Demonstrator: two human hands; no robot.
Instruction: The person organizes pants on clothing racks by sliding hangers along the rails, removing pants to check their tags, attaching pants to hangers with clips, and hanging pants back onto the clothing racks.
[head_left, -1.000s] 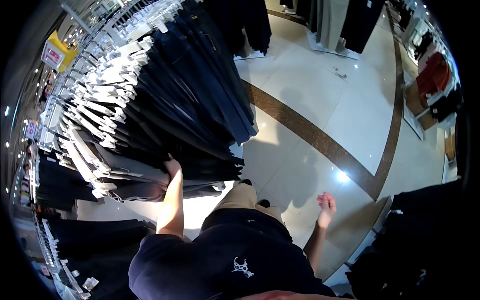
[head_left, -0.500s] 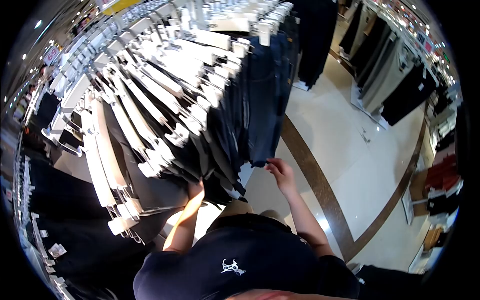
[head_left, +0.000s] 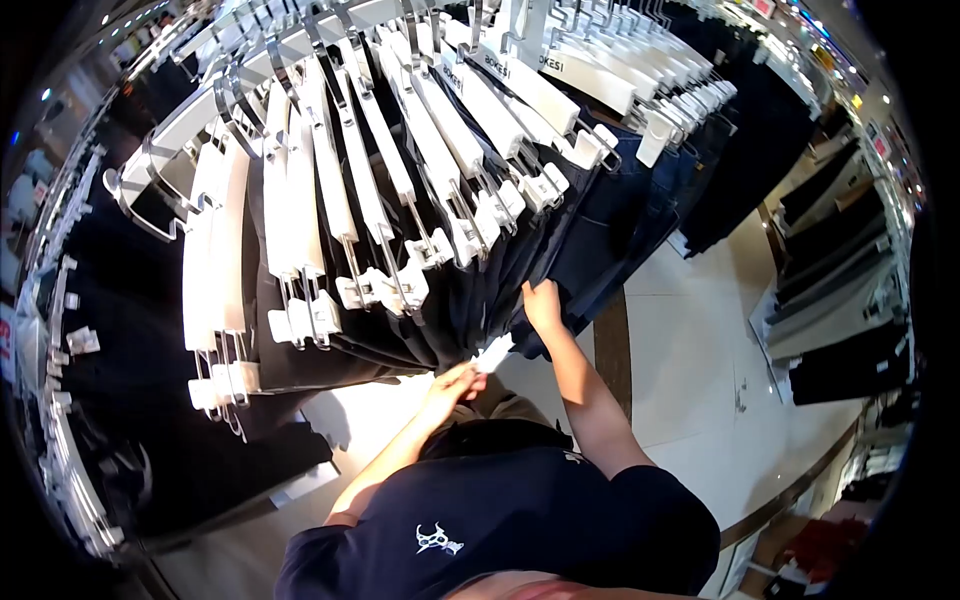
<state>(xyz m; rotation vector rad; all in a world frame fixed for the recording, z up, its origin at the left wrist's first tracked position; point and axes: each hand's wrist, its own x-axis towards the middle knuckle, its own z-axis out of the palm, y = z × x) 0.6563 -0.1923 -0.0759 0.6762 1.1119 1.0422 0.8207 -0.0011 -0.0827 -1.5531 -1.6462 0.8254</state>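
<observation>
Dark trousers [head_left: 595, 245] hang close together from white hangers [head_left: 455, 125] with clips. Low in front of my body, my left hand [head_left: 455, 384] pinches a white tag [head_left: 494, 353] between thumb and fingers. The tag lies beside the lower part of the hanging black trousers [head_left: 350, 352]. To the right and a little higher, my right hand [head_left: 543, 304] is closed on the edge of a dark pair of trousers. Its fingertips are partly hidden against the dark cloth.
A metal rack bar [head_left: 150, 165] with a curved end carries the hangers. Another rack of dark clothes [head_left: 110, 300] stands at the left. Across the pale tiled floor [head_left: 690, 380] hang more trousers [head_left: 840, 290] at the right. A brown stripe [head_left: 612, 350] crosses the floor.
My view has shifted, and the rack appears lower and more to the right. My left hand has come out from among the trousers and now holds a white tag. My right hand sits higher on the cloth.
</observation>
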